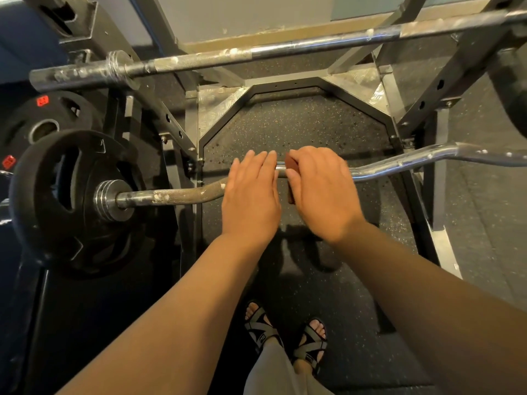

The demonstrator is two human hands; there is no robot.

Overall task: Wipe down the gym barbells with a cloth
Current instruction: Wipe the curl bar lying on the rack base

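A curved chrome barbell (176,193) crosses the middle of the view, with a black weight plate (71,203) on its left end and white smears along it. My left hand (251,195) lies over the bar with straight fingers. Just to its right, my right hand (322,192) grips a dark reddish-brown cloth (290,166) wrapped on the bar; most of the cloth is hidden under the hand. A straight barbell (228,57) with white smears rests higher up on the rack.
Grey rack uprights (427,109) stand on both sides. More black plates with red tags (34,121) hang at the left. A speckled rubber floor (299,132) lies below, and my sandalled feet (285,337) stand on it. A dark round object (513,89) is at the right edge.
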